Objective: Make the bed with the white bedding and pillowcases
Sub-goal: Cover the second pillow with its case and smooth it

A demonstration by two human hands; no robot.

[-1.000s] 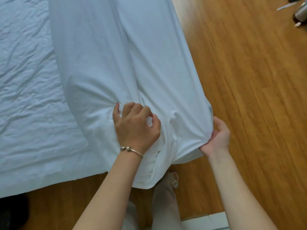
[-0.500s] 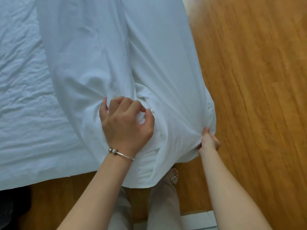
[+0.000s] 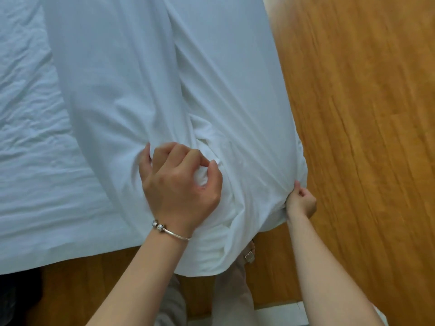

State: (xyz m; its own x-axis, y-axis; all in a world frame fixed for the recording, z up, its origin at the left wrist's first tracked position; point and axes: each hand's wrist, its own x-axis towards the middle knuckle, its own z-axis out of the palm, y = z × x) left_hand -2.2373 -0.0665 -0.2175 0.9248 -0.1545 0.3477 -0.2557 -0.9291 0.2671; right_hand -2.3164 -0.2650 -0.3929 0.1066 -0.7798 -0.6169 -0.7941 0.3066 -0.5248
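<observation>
Pillowcasing step, I judge: left hand (image 3: 179, 184) clenches bunched pillowcase (image 3: 164, 90); right hand (image 3: 300, 202), at 3 o'clock, pinches its corner. Next: tug downward.

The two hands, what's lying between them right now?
Head view: only bunched white cotton bedding spans from the left hand to the right hand; each hand grips it.

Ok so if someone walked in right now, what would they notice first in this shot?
Most striking is the long white bedding running down the middle and hanging past the bed's near edge, gathered by both hands. The left hand, a silver bracelet at its wrist, bunches fabric near the centre, while the right hand pinches the right-side corner. On the right lies a warm wooden floor, and on the left a wrinkled sheet covers the bed.
</observation>
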